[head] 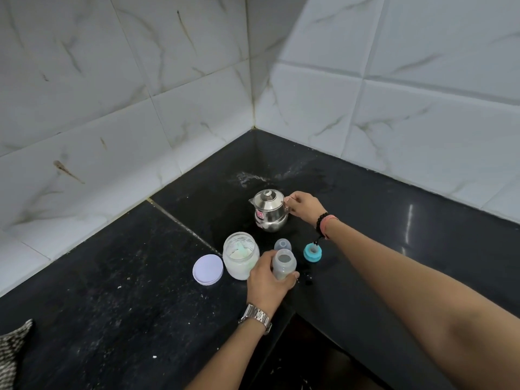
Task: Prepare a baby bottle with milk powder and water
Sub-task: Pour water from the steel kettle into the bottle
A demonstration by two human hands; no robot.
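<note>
Steel is what the coming move depends on: the small lidded stainless-steel kettle stands upright on the black stone worktop, at about twelve o'clock from the translucent plastic baby bottle, near it but not touching.

Head view. The left hand is wrapped around the lower body of the baby bottle, fingers curled about it. The bottle's long axis is upright or nearly so and its mouth is open to the camera. The right hand sits at the kettle's three o'clock side, thumb and fingers closed on what looks like its handle (the handle itself is mostly hidden by the fingers). So the right hand is the nearer one to the water and the left already has the receiving vessel.

At nine o'clock from the bottle, just beside the left hand, stands the open glass jar of white milk powder, with its round pale lilac lid lying flat on the worktop further towards nine. Between bottle and kettle sits the clear silicone teat, and at about two o'clock the teal screw ring.

My reading: pouring comes next, which means carrying the spout towards six o'clock, over the bottle's narrow mouth.
</note>
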